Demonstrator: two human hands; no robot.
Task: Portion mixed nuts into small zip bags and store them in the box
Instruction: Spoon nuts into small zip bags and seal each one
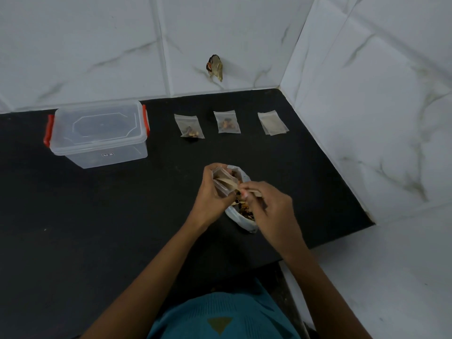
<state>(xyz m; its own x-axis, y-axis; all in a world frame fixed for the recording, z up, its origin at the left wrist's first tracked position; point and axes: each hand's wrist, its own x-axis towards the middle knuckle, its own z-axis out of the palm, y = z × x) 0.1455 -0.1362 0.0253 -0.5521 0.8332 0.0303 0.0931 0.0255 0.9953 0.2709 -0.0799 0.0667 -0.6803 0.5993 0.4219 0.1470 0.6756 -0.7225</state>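
My left hand (212, 195) grips a small clear zip bag (223, 183) by its mouth, held open above a larger plastic bag of mixed nuts (241, 217) on the black counter. My right hand (269, 206) pinches a wooden spoon (252, 191) whose tip reaches into the small bag. Two small zip bags holding nuts, one (189, 126) and another (227, 121), lie at the back. A few empty zip bags (272, 123) lie stacked to their right. A clear plastic box (97, 133) with red latches and its lid on stands at the back left.
The black counter (97, 216) ends at white marble-tiled walls behind and on the right (367, 118). A small dark hook or fixture (215, 67) sticks out of the back wall. The counter's front right corner lies near my right forearm.
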